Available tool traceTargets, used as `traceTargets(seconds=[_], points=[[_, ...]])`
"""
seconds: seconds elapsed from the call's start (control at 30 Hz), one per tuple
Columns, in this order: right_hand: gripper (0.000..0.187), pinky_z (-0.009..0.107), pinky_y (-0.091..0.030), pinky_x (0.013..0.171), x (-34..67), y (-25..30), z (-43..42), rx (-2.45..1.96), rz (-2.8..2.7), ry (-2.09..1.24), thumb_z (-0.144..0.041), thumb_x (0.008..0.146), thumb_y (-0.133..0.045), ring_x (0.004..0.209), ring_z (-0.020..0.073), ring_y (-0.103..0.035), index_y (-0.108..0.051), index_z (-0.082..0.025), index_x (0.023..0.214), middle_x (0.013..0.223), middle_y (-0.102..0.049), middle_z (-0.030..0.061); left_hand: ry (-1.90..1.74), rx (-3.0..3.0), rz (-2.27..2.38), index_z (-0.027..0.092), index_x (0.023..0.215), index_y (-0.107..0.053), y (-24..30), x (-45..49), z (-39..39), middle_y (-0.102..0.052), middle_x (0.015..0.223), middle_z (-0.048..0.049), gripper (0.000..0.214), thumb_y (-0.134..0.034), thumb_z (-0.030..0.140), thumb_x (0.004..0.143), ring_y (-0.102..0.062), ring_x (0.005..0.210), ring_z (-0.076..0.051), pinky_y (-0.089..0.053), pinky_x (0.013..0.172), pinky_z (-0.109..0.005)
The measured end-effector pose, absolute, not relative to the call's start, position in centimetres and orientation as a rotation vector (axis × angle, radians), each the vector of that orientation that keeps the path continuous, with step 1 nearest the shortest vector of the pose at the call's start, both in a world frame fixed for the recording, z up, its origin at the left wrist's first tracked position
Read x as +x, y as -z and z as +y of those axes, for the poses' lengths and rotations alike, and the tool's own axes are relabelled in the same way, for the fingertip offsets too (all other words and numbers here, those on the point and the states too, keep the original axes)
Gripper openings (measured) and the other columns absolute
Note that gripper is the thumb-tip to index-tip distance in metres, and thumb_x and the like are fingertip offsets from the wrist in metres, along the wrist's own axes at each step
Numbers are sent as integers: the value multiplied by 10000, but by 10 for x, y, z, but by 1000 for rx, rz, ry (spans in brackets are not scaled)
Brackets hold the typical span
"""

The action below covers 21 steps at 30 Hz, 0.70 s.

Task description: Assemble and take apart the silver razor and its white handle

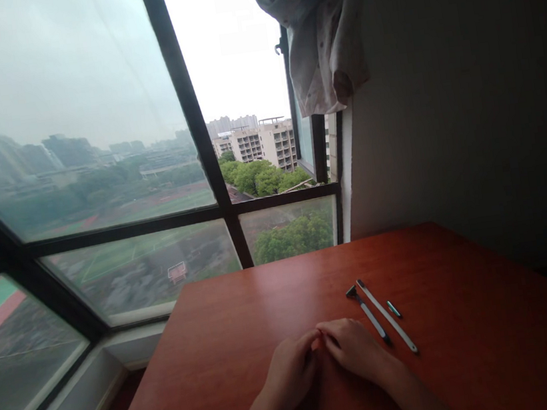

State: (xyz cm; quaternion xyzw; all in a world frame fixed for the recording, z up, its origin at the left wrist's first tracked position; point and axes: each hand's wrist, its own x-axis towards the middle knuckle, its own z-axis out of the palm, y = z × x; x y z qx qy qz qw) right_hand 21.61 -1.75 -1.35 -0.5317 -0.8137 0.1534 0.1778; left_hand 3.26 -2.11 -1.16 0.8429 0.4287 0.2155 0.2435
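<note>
My left hand [292, 364] rests on the reddish-brown table [229, 325] with its fingers curled in. Opposite it, my right hand [350, 346] is curled too, and the fingertips of both hands meet in the middle. No object shows in either hand, though the insides of the fingers are hidden. Just right of my right hand lies a razor [373, 321] with a dark head and grey handle. Beside it is a long, slim, light-grey stick like a toothbrush [387, 316]. A short green, shiny cylinder [394, 309] lies farther right.
Dark-framed windows [221, 191] stand behind and left of the table, one pane open at the right. Pale spotted cloth [317, 44] hangs there above the table's far edge. A grey wall [442, 109] runs along the right, and a low white sill [135, 344] lies left.
</note>
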Motion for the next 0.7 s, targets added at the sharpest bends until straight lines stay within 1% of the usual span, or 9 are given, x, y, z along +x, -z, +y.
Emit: traceTargets(seconds=[0.13, 0.43, 0.7], points=[[273, 241, -407, 734, 217, 11, -18, -1518, -2312, -427, -201, 908, -431, 919, 205, -672, -691, -231, 984, 969, -740, 51, -573, 2309, 1203, 235, 1276, -559, 16, 30, -20, -717, 1037, -50, 457, -471, 124, 842, -651, 879, -203, -465, 773, -272], [258, 246, -383, 698, 217, 15, -16, -1507, -2310, -409, -182, 903, -431, 879, 207, -674, -685, -222, 932, 940, -741, 48, -592, 2327, 1186, 263, 1291, -547, 12, 32, -21, -718, 1032, -39, 467, -479, 132, 849, -649, 882, -200, -462, 780, -271], [248, 252, -367, 680, 218, 17, -17, -1509, -2312, -383, -189, 901, -438, 865, 204, -671, -678, -230, 946, 940, -740, 42, -581, 2325, 1184, 256, 1296, -544, 12, 32, -22, -717, 1032, -47, 467, -474, 130, 852, -650, 879, -204, -459, 779, -276]])
